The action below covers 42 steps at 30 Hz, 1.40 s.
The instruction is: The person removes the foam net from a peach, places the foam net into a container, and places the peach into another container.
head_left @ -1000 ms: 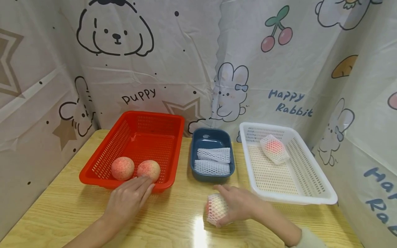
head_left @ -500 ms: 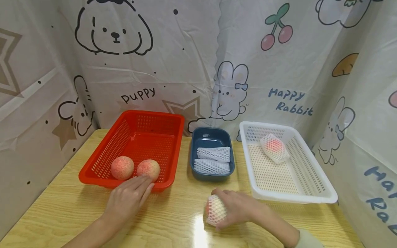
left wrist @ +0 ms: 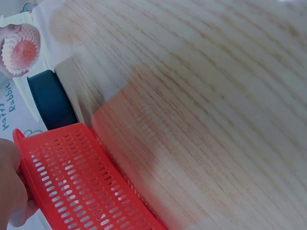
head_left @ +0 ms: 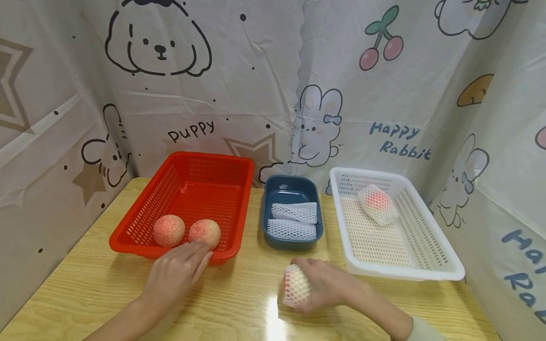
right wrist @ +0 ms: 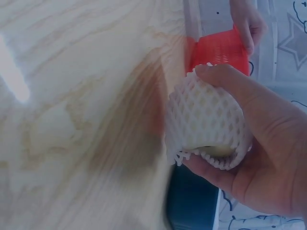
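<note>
My right hand [head_left: 327,285] grips a peach in a white foam net [head_left: 297,287] above the wooden table, right of centre. In the right wrist view the thumb and fingers curve round the foam net [right wrist: 206,117], and bare yellow skin shows at its end. My left hand [head_left: 172,277] rests over the front rim of a red basket [head_left: 245,208], its fingers together and right at one of two bare pink-and-yellow peaches [head_left: 205,233]. The second bare peach [head_left: 168,231] lies to its left. In the left wrist view my left hand [left wrist: 10,187] lies against the basket's rim; its fingertips are partly hidden.
A dark blue tub [head_left: 292,244] stands between the baskets with two empty white foam nets [head_left: 292,230] in it. On the right a white basket [head_left: 405,272] holds another netted peach [head_left: 378,203]. A printed curtain [head_left: 256,85] hangs round the table.
My right hand shifts slightly and the netted peach tilts a little, staying over almost the same spot. My left hand, the baskets and the tub stay put.
</note>
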### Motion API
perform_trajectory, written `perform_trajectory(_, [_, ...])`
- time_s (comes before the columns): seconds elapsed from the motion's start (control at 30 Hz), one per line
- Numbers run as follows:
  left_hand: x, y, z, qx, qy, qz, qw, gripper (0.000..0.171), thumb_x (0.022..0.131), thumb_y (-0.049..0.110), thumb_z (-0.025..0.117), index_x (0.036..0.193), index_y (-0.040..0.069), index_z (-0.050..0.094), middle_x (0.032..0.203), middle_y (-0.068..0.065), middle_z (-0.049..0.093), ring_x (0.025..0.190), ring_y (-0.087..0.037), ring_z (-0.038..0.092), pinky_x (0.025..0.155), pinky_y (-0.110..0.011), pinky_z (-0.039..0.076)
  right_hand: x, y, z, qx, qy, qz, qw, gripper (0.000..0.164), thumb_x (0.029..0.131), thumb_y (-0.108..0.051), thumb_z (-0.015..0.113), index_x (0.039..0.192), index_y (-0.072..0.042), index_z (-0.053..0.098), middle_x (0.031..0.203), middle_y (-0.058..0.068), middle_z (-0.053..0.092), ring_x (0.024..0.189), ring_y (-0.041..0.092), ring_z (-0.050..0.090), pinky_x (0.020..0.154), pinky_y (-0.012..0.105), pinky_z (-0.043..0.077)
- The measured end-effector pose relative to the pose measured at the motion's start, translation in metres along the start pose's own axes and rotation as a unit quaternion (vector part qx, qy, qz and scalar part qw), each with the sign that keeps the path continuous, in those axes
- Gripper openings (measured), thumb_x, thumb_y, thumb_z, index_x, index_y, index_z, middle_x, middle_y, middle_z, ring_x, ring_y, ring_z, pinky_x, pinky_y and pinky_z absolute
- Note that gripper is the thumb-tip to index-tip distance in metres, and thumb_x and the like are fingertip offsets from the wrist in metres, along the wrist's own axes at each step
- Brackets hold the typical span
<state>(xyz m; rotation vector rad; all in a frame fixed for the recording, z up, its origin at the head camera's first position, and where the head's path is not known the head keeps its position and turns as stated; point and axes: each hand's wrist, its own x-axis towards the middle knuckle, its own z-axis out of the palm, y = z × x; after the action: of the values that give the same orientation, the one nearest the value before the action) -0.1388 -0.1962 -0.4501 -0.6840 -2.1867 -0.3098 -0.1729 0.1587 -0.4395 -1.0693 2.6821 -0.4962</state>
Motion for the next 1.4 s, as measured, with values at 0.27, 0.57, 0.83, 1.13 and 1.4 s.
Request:
perform_trajectory(0.27, [0.003,0.0,0.0,0.0,-0.007,0.004,1.0,0.057,0.109,0.038,0.034,0.102,0.001,0.076,0.099,-0.012,0.074,0.087,-0.03,0.072,0.075,-0.048,0.059,0.002,-0.005,-0.013,-0.003,0.036,-0.01,0.999,0.087,0.064,-0.045,0.089,0.133,-0.014,0.047,0.102,0.006,0.063,0.083,0.016,0.062,0.064,0.023,0.052])
perform_trajectory(0.57, [0.018,0.012,0.006,-0.063,0.019,0.104,0.9924,0.045,0.11,0.029,0.036,0.118,0.0,0.07,0.116,-0.011,0.069,0.101,-0.026,0.068,0.082,-0.044,0.057,0.002,-0.013,-0.027,-0.002,0.063,-0.006,0.998,0.088,0.064,-0.041,0.091,0.134,-0.014,0.046,0.105,0.005,0.061,0.082,0.015,0.062,0.063,0.023,0.052])
perform_trajectory(0.83, [0.033,0.04,0.021,-0.265,-0.004,0.078,0.961,0.034,0.106,0.03,0.047,0.11,0.006,0.071,0.106,-0.006,0.07,0.094,-0.018,0.069,0.083,-0.024,0.056,0.0,-0.023,-0.039,-0.017,0.077,-0.009,0.997,0.093,0.064,-0.045,0.09,0.138,-0.014,0.046,0.11,0.008,0.063,0.085,0.017,0.064,0.064,0.024,0.055])
perform_trajectory(1.13, [0.048,0.068,0.03,-0.384,-0.095,0.021,0.9183,0.056,0.08,0.002,0.083,0.133,0.004,0.062,0.129,-0.01,0.064,0.111,-0.022,0.065,0.088,-0.027,0.055,0.004,-0.036,-0.044,-0.018,0.095,-0.038,0.995,0.091,0.063,-0.04,0.092,0.138,-0.014,0.047,0.11,0.007,0.064,0.082,0.016,0.063,0.064,0.022,0.053])
perform_trajectory(1.4, [0.049,0.077,0.037,-0.398,-0.104,0.021,0.9113,0.065,0.078,-0.001,0.084,0.137,0.001,0.056,0.137,-0.015,0.056,0.119,-0.027,0.059,0.091,-0.026,0.053,0.004,-0.04,-0.045,-0.032,0.097,-0.036,0.994,0.092,0.062,-0.042,0.093,0.137,-0.013,0.047,0.114,0.009,0.064,0.087,0.017,0.064,0.069,0.027,0.055])
